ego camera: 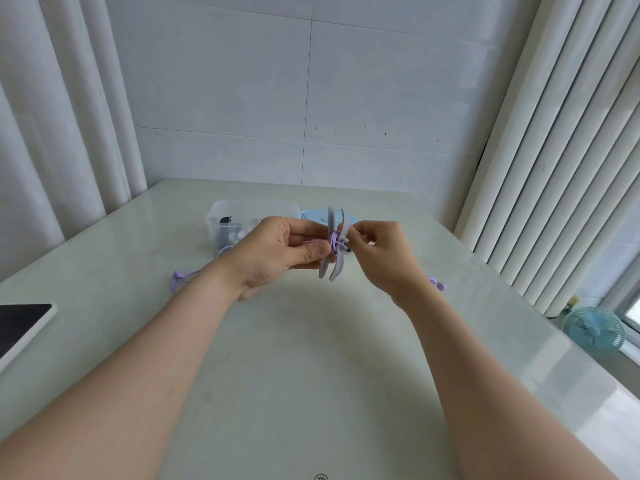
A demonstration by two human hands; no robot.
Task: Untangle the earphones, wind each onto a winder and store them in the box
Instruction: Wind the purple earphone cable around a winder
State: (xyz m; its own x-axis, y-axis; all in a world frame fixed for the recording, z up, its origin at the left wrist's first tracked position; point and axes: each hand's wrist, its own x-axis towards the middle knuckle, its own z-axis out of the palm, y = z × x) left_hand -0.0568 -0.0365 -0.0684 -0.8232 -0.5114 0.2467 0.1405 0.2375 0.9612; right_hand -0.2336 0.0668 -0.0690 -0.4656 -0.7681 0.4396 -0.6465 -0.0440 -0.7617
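Observation:
A pale lilac winder (335, 263) stands upright in the air above the table, with purple earphone cord (334, 243) wrapped round its waist. My left hand (277, 254) pinches the winder from the left, thumb on its lower half. My right hand (382, 252) pinches the cord at the winder's right side. One purple earbud (177, 277) lies on the table to the left, its cord running behind my left wrist. Another purple earbud (438, 285) peeks out behind my right wrist. The clear plastic box (242, 211) sits behind my left hand with dark and white items inside.
A light blue lid (311, 216) lies right of the box, partly hidden by the winder. A dark tablet (20, 323) sits at the table's left edge. A small blue fan (594, 329) stands on the floor at right. Curtains hang on both sides.

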